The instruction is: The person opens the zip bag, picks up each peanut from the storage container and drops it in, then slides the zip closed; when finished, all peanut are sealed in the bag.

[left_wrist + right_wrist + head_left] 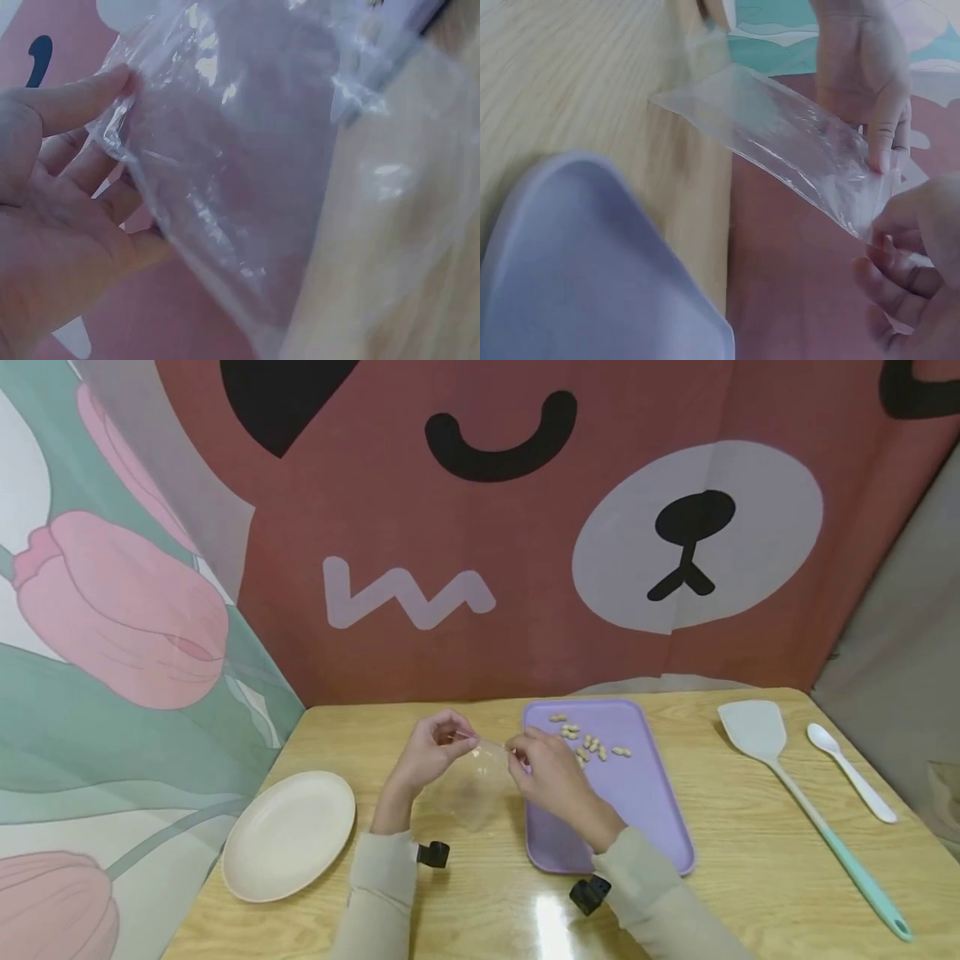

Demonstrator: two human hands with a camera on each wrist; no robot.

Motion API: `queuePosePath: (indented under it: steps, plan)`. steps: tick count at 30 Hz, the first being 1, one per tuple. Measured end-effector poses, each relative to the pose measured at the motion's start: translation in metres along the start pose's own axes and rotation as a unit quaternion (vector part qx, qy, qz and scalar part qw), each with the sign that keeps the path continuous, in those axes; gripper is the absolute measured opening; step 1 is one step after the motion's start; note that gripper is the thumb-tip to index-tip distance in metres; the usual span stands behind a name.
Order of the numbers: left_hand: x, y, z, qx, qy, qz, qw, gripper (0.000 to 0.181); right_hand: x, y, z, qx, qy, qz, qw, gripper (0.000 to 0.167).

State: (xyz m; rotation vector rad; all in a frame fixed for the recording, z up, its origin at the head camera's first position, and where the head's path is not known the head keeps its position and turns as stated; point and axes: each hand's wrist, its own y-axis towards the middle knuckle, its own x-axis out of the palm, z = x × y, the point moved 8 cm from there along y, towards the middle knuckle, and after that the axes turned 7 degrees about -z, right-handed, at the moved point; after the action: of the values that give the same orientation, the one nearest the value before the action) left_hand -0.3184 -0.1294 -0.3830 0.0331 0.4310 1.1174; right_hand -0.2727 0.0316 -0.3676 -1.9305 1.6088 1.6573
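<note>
Clear plastic bag [471, 789]: suspended between both hands above the wooden table [757, 881], in the gap between plate and tray. Its lower part hangs loose; whether it touches the tabletop cannot be determined. Whether its upper edges are parted is likewise unclear.

Left hand [431, 752]: thumb and fingers pinch the bag's upper edge. Right hand [555, 772]: fingertips pinch the same edge a little further right, near the left hand but apart from it; the forearm crosses over the tray.

Hazards, in this inspector's judgement: thin, slick film may slip from either pinch if the grip slackens, and may stretch or tear if the hands pull hard against each other. Clinging layers could frustrate any attempt to separate them. A lowered right wrist could disturb the peanuts [594, 744], which lie loose on the purple tray [626, 814] just beyond that hand and are partly hidden by it.

Surroundings: a pale plate [291, 837] stands left of the left forearm. Right of the tray lie a spatula [757, 732] and, further right, a white spoon [855, 777].
</note>
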Motion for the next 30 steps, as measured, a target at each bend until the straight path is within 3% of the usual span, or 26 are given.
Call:
queuePosePath:
  steps: [4,7,11,13,16,18,20,24,30]
  plan:
    - [0.003,-0.007,0.000,0.019,0.007,0.022,0.9996,0.006,-0.002,-0.001,-0.001,-0.004,0.006,-0.006,1.0000,0.006]
    - [0.000,-0.009,0.002,0.038,0.041,0.074,0.9957,0.005,-0.004,-0.002,0.000,0.004,-0.001,0.001,1.0000,0.006]
    - [0.000,-0.009,0.014,0.069,0.116,0.171,0.9760,0.007,-0.012,0.000,0.004,0.034,0.002,0.023,0.9991,0.005]
    - [0.005,-0.008,0.019,0.075,0.127,0.184,0.9719,0.005,-0.015,0.002,0.007,0.053,0.028,0.027,0.9978,0.007]
    - [0.017,-0.004,0.020,0.062,0.102,0.142,0.9826,0.017,-0.016,0.005,0.008,0.072,0.088,0.020,0.9933,0.009]
    - [0.025,-0.001,0.015,0.040,0.060,0.100,0.9924,0.025,-0.016,0.006,0.008,0.078,0.130,0.012,0.9884,0.009]
    - [0.029,0.001,0.009,0.013,0.020,0.070,0.9972,0.025,-0.014,0.006,0.008,0.080,0.160,0.002,0.9840,0.009]
    - [0.032,0.002,-0.001,-0.025,-0.039,0.054,0.9974,0.019,-0.008,0.007,0.010,0.090,0.200,-0.022,0.9754,0.008]
    - [0.035,0.004,-0.002,-0.021,-0.078,0.026,0.9964,0.017,-0.001,0.009,0.016,0.115,0.282,-0.044,0.9513,0.018]
